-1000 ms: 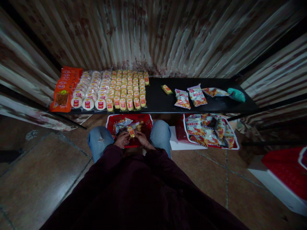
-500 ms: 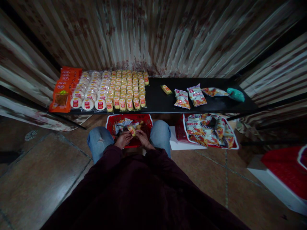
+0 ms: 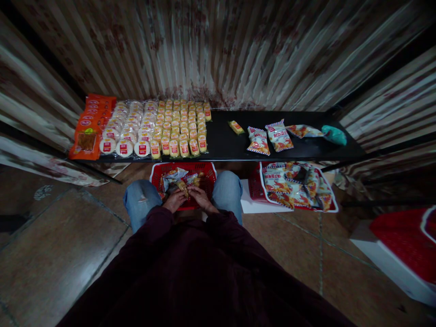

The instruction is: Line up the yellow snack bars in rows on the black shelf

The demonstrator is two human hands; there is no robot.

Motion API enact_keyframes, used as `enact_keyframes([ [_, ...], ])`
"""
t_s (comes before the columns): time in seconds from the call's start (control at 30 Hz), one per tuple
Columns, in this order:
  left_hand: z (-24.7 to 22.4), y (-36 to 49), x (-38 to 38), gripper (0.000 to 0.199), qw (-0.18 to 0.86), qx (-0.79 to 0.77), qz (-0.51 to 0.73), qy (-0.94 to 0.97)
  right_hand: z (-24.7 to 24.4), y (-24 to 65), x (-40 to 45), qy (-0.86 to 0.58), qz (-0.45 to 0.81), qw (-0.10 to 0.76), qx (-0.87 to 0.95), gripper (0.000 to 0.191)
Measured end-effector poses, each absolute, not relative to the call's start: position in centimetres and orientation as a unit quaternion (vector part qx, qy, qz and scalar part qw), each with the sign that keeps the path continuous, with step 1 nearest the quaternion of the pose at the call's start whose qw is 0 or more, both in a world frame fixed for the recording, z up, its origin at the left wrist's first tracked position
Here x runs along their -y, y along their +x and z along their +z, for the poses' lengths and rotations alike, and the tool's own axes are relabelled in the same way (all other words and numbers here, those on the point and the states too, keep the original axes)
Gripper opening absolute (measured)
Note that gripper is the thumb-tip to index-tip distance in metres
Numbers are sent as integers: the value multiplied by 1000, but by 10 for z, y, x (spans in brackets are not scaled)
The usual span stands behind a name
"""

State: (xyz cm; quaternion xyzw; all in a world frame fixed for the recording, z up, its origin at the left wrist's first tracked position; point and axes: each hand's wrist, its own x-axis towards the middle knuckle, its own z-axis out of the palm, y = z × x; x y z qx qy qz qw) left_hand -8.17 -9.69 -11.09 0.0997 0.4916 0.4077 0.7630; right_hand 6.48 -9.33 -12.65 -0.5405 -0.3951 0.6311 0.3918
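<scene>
Between my knees, over a red basket (image 3: 213, 169), my two hands are together at a small yellow wrapped snack cake (image 3: 182, 185). My left hand (image 3: 175, 200) has its fingers closed round the cake's lower end. The fingers of my right hand (image 3: 200, 197) pinch at the wrapper's right side. Snack bags (image 3: 175, 176) lie in the basket beneath. On the black shelf (image 3: 221, 145) ahead stand rows of the same yellow cakes (image 3: 184, 147), beside rows of round white packaged snacks (image 3: 124, 147).
An orange packet (image 3: 90, 120) lies at the shelf's left end. One loose cake (image 3: 235, 127), several chip bags (image 3: 279, 136) and a teal bundle (image 3: 334, 135) lie to the right. A second basket (image 3: 255, 186) of bags stands beside my right knee; another red basket (image 3: 402, 240) is at far right.
The cake has turned in my hands, so its red label no longer shows. My right hand has shifted slightly left, closer to my left hand.
</scene>
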Motion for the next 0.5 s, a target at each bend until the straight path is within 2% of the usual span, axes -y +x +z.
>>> enact_keyframes([
  [0.23, -112, -83, 95, 16, 755, -514, 397, 89, -128, 66, 92, -543, 640, 396, 374, 24],
  [0.5, -116, -84, 95, 24, 756, -502, 413, 72, -128, 65, 90, -540, 642, 426, 339, 33],
])
